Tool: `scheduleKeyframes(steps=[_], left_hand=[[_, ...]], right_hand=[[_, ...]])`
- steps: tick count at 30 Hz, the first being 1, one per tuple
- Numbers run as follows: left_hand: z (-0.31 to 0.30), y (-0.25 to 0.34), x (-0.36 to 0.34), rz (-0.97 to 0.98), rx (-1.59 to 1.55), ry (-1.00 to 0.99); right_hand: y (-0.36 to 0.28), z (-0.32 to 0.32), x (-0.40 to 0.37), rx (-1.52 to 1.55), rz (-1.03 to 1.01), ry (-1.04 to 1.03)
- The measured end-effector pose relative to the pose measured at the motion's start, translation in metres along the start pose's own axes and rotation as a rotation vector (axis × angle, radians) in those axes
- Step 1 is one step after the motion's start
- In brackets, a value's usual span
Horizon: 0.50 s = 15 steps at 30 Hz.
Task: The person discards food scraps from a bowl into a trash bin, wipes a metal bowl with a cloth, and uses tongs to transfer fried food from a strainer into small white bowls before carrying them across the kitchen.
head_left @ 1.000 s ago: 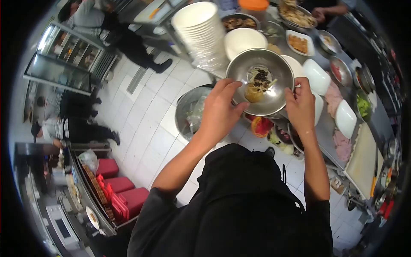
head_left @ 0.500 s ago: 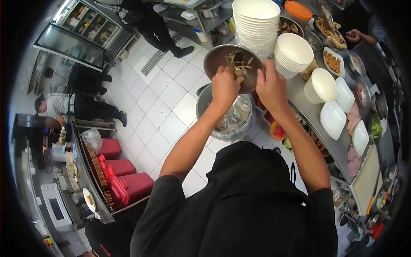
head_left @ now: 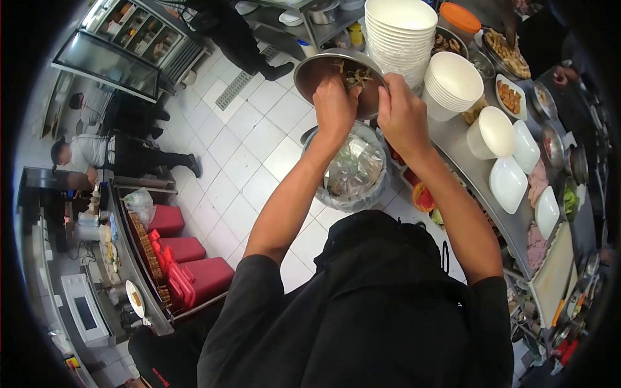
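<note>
A steel mixing bowl is tilted in front of me, over the far side of a bin lined with a clear plastic bag. Pale and dark strips of food lie inside the bowl. My right hand grips the bowl's right rim, thumb and fingers closed around it. My left hand reaches into the bowl beside the food, its fingers curled. The fingertips are hidden, so I cannot make out what they hold.
Stacked white tubs and shorter tubs stand on the steel counter at right, with white dishes. A cutting board lies nearer. Red bins are at left. Other people stand across the tiled floor.
The bowl and both hands have shifted slightly left and away from me, showing more of the bin. My left hand sits deeper in the bowl.
</note>
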<state>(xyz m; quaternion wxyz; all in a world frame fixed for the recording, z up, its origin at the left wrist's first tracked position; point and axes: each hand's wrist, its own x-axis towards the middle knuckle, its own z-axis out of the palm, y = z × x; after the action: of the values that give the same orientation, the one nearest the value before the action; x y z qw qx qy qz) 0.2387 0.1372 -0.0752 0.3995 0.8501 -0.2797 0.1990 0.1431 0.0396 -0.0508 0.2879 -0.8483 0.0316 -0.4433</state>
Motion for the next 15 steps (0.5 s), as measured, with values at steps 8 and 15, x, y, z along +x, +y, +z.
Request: scheduleKeyframes(steps=[8, 15], left_hand=[[-0.011, -0.007, 0.008, 0.011, -0.019, 0.074], [0.007, -0.037, -0.023, 0.027, -0.043, -0.056]], right_hand=[[-0.012, 0.007, 0.007, 0.02, -0.088, 0.043], [-0.004, 0.022, -0.03, 0.043, 0.078, -0.045]])
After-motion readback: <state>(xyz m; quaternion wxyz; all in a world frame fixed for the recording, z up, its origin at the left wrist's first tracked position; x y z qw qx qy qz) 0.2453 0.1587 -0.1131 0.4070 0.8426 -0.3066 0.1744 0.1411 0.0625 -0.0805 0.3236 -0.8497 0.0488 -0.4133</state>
